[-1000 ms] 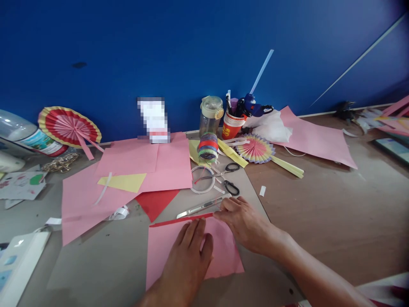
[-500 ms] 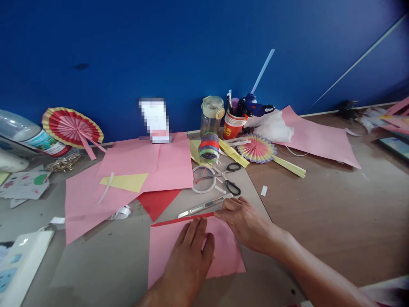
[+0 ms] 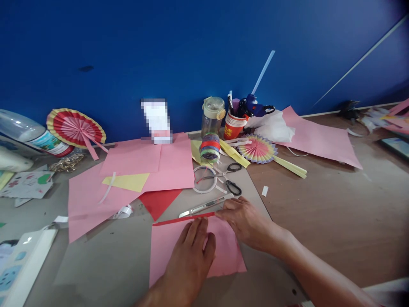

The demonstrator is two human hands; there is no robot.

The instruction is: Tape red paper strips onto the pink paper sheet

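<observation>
While left fingers (image 3: 200,228) touch paper (image 3: 162,247), right fingers (image 3: 232,204) seemingly pinch it

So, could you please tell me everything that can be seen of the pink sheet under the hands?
The pink sheet looks like plain paper or thin card, lying mostly flat on the grey surface, just nearer than the cutter knife. A narrow red band runs along its far edge; whether folded or attached, I cannot tell. The left hand lies on it, covering much of the middle, while the right hand has its fingers at the far edge, towards the right. The visible near edge looks slightly uneven.
</observation>
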